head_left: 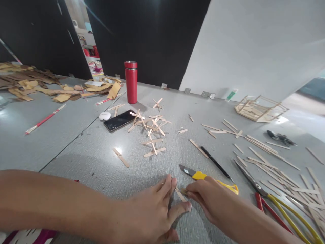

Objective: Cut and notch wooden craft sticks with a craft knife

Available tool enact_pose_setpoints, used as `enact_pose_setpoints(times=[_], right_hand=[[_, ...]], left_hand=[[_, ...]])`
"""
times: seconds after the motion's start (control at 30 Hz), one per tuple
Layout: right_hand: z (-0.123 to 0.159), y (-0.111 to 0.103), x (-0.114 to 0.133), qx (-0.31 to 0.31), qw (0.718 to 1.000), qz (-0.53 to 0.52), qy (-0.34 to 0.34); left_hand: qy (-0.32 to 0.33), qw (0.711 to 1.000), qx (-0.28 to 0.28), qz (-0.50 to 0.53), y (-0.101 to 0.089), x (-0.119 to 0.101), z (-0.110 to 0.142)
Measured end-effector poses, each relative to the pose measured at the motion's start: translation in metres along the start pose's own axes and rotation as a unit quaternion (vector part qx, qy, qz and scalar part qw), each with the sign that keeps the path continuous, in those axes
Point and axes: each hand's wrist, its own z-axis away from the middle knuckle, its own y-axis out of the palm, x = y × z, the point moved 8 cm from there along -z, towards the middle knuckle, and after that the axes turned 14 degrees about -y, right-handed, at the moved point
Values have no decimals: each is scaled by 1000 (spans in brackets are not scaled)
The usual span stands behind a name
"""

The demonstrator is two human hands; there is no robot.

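My left hand point(157, 206) bears down on the table, its thumb and forefinger pinning a short wooden craft stick point(180, 195). Close by on the right, my right hand point(205, 193) is closed in a pinch at the stick's edge; the small brownish thing at its fingertips is too small to name. A yellow utility knife point(199, 175) with its blade out lies just beyond the right hand, partly covered by it. Past the knife rests a black pen point(215, 162). Several sticks crossed in X shapes point(153, 142) stand and lie ahead of my hands.
Scissors with yellow handles point(266, 195), red-handled pliers point(271, 210) and many loose sticks point(279, 173) cover the right. A stick frame point(261, 108) stands behind them. Farther off are a phone point(119, 120), a white earbud case point(105, 116), a red flask point(131, 83) and cardboard scraps point(27, 83).
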Motion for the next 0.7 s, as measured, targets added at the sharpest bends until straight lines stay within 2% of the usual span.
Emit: enact_pose_setpoints(times=[0.13, 0.3, 0.43, 0.53, 0.7], right_hand=[[9, 14, 18, 45, 996, 54, -57], [19, 17, 41, 51, 974, 166, -147], [22, 19, 48, 50, 960, 196, -193], [22, 21, 47, 43, 973, 173, -147], [26, 24, 39, 27, 998, 58, 22]], left_hand=[[1, 1000, -4, -10, -2, -1, 1], [-7, 1000, -5, -12, -3, -1, 1], [-10, 1000, 14, 2, 0, -1, 0], [-8, 1000, 16, -9, -2, -2, 0], [0, 999, -3, -38, -5, -3, 1]])
